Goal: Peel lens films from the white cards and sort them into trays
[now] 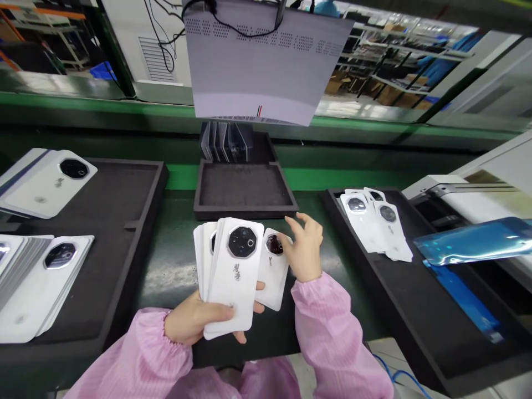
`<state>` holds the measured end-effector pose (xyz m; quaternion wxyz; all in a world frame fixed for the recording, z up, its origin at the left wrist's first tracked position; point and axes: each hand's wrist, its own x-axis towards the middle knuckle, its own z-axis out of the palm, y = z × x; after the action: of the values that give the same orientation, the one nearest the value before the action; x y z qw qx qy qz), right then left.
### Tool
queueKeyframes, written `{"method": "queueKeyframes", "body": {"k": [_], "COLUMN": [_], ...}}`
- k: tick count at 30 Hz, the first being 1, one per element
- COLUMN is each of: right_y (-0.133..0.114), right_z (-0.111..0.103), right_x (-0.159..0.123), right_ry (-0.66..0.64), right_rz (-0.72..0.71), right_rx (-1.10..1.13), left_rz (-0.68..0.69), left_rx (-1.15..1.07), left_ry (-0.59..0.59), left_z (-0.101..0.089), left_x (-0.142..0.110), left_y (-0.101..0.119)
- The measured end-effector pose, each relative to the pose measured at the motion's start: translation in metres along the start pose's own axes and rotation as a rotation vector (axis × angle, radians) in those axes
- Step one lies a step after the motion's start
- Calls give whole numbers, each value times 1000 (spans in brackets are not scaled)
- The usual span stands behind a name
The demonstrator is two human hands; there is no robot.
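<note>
My left hand (199, 318) is closed around a fanned stack of thin white phone back panels (235, 288), its thumb on the front one. Each panel has a dark many-sided camera area near the top and dark lettering below. Another white panel (272, 282) sits at a slant to the right of the stack, beside my left fingertips; whether those fingers hold it or it lies on the bench is unclear. My right hand (305, 246) is raised at this panel's upper corner, thumb and fingers apart. Its thumb overlaps the edge of the camera area; I cannot tell if it touches.
A black foam tray (245, 213) ahead has dark thin sheets (226, 141) standing at its back. Left, a black tray (128, 249) bears stacks of white panels (54, 282). The right tray (419, 332) carries more panels (374, 221) and blue film (474, 241). Overhead hangs a white sign (266, 66).
</note>
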<state>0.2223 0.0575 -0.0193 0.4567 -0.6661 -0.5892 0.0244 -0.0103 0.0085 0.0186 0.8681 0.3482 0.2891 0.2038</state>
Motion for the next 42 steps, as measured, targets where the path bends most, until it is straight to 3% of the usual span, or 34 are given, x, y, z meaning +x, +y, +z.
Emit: {"method": "queueKeyframes", "body": {"k": [2, 5, 7, 14, 18, 20, 23, 26, 29, 32, 42], "right_y": [-12, -26, -32, -29, -29, -33, -42, -50, -53, -55, -58], "right_z": [-6, -15, -17, -17, -22, -23, -21, -18, -17, -17, -20], "right_x": [-2, -5, -6, -4, -2, -3, -11, -21, -27, -28, -27], "right_ry": [60, -124, -236, -317, -392, -300, -71, -94, -126, -88, -119], "right_rz": [-73, -78, -39, 51, 39, -51, -388, -716, -898, -966, -933], "right_rx": [247, 576, 613, 689, 712, 594, 392, 380, 441, 472, 470], "left_rz": [-55, -142, -179, -141, -142, -141, -137, -104, -57, -52, -85], "left_rx": [43, 139, 202, 527, 574, 495, 258, 73, 31, 15, 30], "left_ry": [15, 44, 44, 135, 145, 132, 95, 81, 70, 71, 85], "left_z": [1, 2, 2, 2, 3, 3, 2, 3, 4, 6, 7], "left_x": [2, 4, 4, 7, 6, 5, 4, 4, 3, 3, 5], "left_y": [-2, -5, -7, -10, -8, -7, -8, -7, -5, -3, -1]}}
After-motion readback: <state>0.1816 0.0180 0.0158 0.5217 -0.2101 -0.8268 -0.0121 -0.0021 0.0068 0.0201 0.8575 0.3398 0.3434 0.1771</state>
